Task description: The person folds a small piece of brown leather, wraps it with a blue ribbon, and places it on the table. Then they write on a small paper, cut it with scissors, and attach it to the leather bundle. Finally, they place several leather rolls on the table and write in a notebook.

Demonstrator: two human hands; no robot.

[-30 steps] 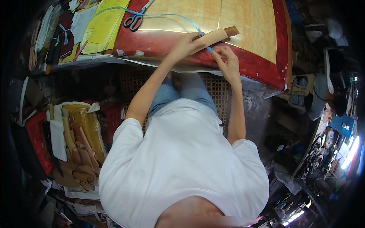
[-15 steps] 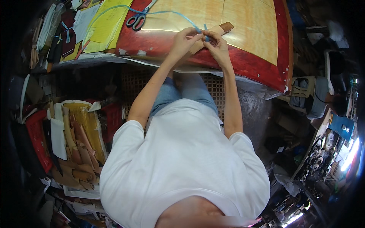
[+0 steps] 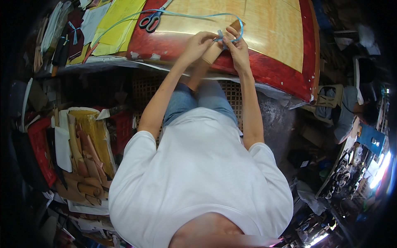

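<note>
Between the two grips, at the near edge of the worktop (image 3: 273, 35), lies a slender roll (image 3: 212, 53), slanting from beyond the right grip (image 3: 238, 48) down toward the person, its lower end jutting past the edge below the left grip (image 3: 197, 46). The right grip pinches a blue strip (image 3: 198, 15) by fingertips and thumb; the left grip's fingers are bent together against it, though whether they pinch strip or roll I cannot tell. Probably the roll is angled so that the strip's crossing sits between both sets of fingertips. From there the strip curls over the right grip and runs far left past the scissors (image 3: 151, 21), its slack seemingly left free so that it can be drawn along. The scissors lie beyond the left grip, apparently kept aside but near; yellow sheets (image 3: 118, 27) lie farther left. The roll looks leathery: a pale tan wrap around its middle, darker brown at both ends, the lower one blurred. The strip is narrow, flat and slightly shiny, with a short tail standing up between the grips.
</note>
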